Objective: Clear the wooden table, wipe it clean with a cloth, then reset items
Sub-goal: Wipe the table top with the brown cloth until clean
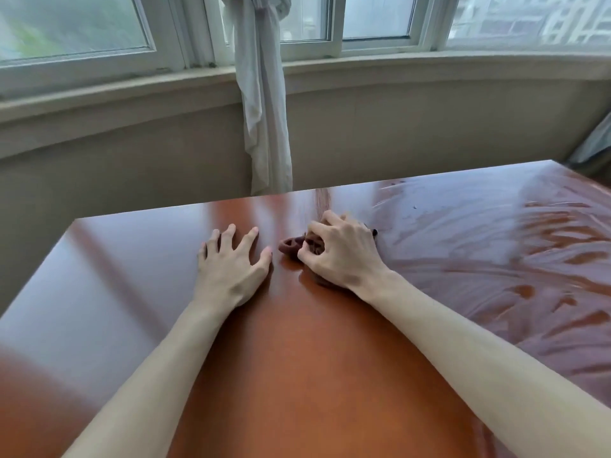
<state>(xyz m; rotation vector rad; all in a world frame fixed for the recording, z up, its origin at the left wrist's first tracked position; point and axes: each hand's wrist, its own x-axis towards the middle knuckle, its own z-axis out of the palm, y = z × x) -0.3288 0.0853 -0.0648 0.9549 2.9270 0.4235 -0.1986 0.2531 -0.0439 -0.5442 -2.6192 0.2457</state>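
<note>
A glossy reddish-brown wooden table fills the lower view. My right hand presses a crumpled dark brown cloth onto the tabletop near its far middle; most of the cloth is hidden under the palm and fingers. Wet streaks cover the table's right half. My left hand lies flat on the wood just left of the cloth, fingers spread, holding nothing.
Behind the table's far edge runs a beige wall under a window sill. A tied white curtain hangs down to the table's far edge. Some grey fabric shows at the far right.
</note>
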